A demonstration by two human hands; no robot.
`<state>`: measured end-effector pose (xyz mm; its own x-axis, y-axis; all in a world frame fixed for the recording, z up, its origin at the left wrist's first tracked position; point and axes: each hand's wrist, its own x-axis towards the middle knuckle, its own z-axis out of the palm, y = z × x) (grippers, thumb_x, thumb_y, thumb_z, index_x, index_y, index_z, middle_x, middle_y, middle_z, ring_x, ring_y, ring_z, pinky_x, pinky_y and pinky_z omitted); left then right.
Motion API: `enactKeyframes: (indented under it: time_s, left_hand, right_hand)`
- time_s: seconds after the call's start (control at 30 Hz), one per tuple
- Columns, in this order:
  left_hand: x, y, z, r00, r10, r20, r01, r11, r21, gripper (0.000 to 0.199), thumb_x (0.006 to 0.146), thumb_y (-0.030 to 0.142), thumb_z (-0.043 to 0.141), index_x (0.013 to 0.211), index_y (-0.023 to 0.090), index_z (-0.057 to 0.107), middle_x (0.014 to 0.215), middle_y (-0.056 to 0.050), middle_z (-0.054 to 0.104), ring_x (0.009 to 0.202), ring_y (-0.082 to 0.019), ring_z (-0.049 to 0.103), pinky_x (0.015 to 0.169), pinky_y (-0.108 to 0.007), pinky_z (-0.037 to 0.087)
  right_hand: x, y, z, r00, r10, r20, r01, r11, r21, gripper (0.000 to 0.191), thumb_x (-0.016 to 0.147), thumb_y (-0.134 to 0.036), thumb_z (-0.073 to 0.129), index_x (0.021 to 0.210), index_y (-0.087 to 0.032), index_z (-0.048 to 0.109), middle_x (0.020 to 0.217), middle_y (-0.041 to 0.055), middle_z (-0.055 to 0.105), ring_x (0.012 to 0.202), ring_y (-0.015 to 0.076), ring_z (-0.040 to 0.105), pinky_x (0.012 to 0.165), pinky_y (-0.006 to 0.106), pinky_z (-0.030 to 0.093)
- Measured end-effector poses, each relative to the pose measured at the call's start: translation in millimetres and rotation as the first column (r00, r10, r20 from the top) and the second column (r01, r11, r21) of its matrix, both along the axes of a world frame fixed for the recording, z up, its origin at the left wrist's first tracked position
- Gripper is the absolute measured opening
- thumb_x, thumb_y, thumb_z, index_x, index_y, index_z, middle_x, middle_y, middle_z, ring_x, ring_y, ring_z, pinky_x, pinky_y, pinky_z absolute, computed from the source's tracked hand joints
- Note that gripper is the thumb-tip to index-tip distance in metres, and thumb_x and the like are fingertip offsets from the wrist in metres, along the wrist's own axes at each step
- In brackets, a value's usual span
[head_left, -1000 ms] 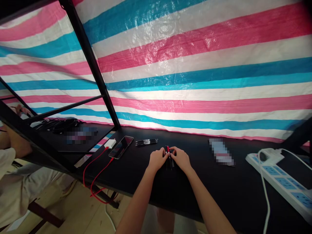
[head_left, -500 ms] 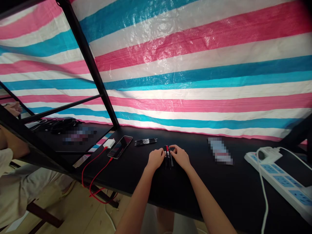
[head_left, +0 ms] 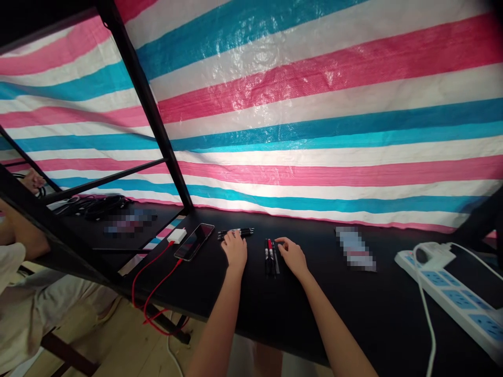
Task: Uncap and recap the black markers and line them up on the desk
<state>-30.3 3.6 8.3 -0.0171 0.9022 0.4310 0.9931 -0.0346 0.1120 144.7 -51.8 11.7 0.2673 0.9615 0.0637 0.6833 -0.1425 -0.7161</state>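
Observation:
On the black table, several pens lie side by side in an upright row (head_left: pixel 271 257), one with a red part at its top. Further left is a second group of black pens (head_left: pixel 247 231) lying crosswise. My left hand (head_left: pixel 236 252) rests over that group with its fingers stretched forward onto the pens; its fingertips partly cover them. Just right of the upright row is my right hand (head_left: pixel 293 256), holding nothing, with thumb and index finger apart close to the pen tops.
A phone (head_left: pixel 194 242) with a red cable lies left of the pens, beside a white charger (head_left: pixel 176 235). At right are a blurred packet (head_left: pixel 356 248) and a white power strip (head_left: pixel 451 293). A black frame post (head_left: pixel 145 104) rises at left; another person sits beyond it.
My left hand has left the upright row of pens and moved left onto the crosswise pens. My right hand has drawn slightly away from the row, its fingers opening.

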Motion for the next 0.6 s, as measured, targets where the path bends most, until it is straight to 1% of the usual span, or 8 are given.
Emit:
enactKeyframes:
  time_s: [0.13,0.27,0.33,0.37,0.4,0.47,0.53,0.6]
  left_hand:
    - [-3.2,0.0,-5.3,0.998,0.047,-0.046,-0.047,0.999,-0.009,0.031,0.084,0.014,0.031,0.107,0.019,0.052,0.104,-0.012,0.05,0.094,-0.025,0.043,0.08,-0.039,0.031]
    - [-3.1,-4.4,-2.5,0.998,0.043,-0.054,-0.047,0.997,-0.062,0.031,0.085,0.013,0.029,0.099,0.018,0.056,0.095,-0.011,0.052,0.092,-0.025,0.043,0.078,-0.038,0.031]
    - [-0.4,-9.4,1.1,1.0,-0.007,-0.029,0.005,0.997,-0.078,0.029,0.087,0.016,0.029,0.098,0.018,0.056,0.094,-0.011,0.053,0.092,-0.025,0.044,0.079,-0.038,0.031]
    - [1.9,-12.8,3.1,0.999,-0.051,-0.007,0.05,0.996,-0.071,0.029,0.088,0.018,0.029,0.098,0.019,0.057,0.095,-0.01,0.054,0.092,-0.024,0.044,0.08,-0.037,0.03]
    - [4.7,-16.6,5.3,0.994,-0.108,0.019,0.109,0.993,-0.048,0.029,0.088,0.02,0.029,0.1,0.021,0.056,0.097,-0.009,0.054,0.093,-0.024,0.044,0.08,-0.037,0.03]
    - [11.5,-25.1,9.7,0.973,-0.22,0.067,0.22,0.976,0.006,0.03,0.09,0.024,0.029,0.105,0.025,0.055,0.102,-0.007,0.054,0.095,-0.021,0.044,0.082,-0.035,0.03]
    - [18.7,-33.4,13.7,0.952,-0.294,0.084,0.291,0.955,0.051,0.03,0.09,0.026,0.029,0.107,0.027,0.054,0.106,-0.005,0.053,0.097,-0.019,0.044,0.086,-0.034,0.029]
    - [24.3,-39.4,16.5,0.934,-0.346,0.085,0.342,0.938,0.054,0.029,0.09,0.027,0.03,0.107,0.029,0.054,0.107,-0.004,0.053,0.098,-0.018,0.044,0.088,-0.033,0.028]
  right_hand:
    - [0.1,-0.7,1.6,1.0,0.008,-0.009,-0.008,1.0,0.008,0.027,0.079,-0.027,0.042,0.098,-0.027,0.061,0.067,-0.0018,0.059,0.067,0.0145,0.055,0.055,0.023,0.03]
    - [0.9,-2.2,2.1,0.999,0.019,-0.037,-0.018,1.0,0.021,0.026,0.079,-0.026,0.042,0.095,-0.028,0.062,0.065,-0.0022,0.059,0.066,0.0143,0.054,0.055,0.023,0.03]
    - [1.5,-1.2,0.1,0.998,0.022,-0.057,-0.02,0.999,0.033,0.026,0.079,-0.027,0.042,0.092,-0.028,0.063,0.064,-0.0022,0.059,0.065,0.0144,0.054,0.055,0.023,0.031]
    - [1.6,0.0,-1.5,0.997,0.025,-0.076,-0.022,0.999,0.044,0.025,0.078,-0.028,0.042,0.091,-0.028,0.064,0.063,-0.0019,0.059,0.065,0.0146,0.054,0.055,0.023,0.031]
    - [1.6,1.6,-3.3,0.993,0.032,-0.111,-0.025,0.998,0.06,0.025,0.078,-0.029,0.043,0.092,-0.027,0.064,0.063,-0.0015,0.059,0.064,0.0147,0.054,0.055,0.023,0.032]
    - [1.1,5.4,-6.6,0.967,0.071,-0.245,-0.045,0.993,0.11,0.03,0.077,-0.035,0.046,0.099,-0.024,0.063,0.066,-0.0003,0.059,0.058,0.0138,0.051,0.054,0.024,0.034]
    - [0.3,8.3,-7.9,0.894,0.13,-0.429,-0.064,0.984,0.166,0.043,0.075,-0.044,0.047,0.106,-0.019,0.06,0.07,0.0017,0.059,0.049,0.0111,0.046,0.05,0.024,0.034]
    - [0.2,9.0,-6.4,0.804,0.175,-0.569,-0.065,0.976,0.209,0.052,0.073,-0.053,0.046,0.105,-0.014,0.061,0.073,0.0038,0.059,0.044,0.0084,0.04,0.044,0.023,0.032]
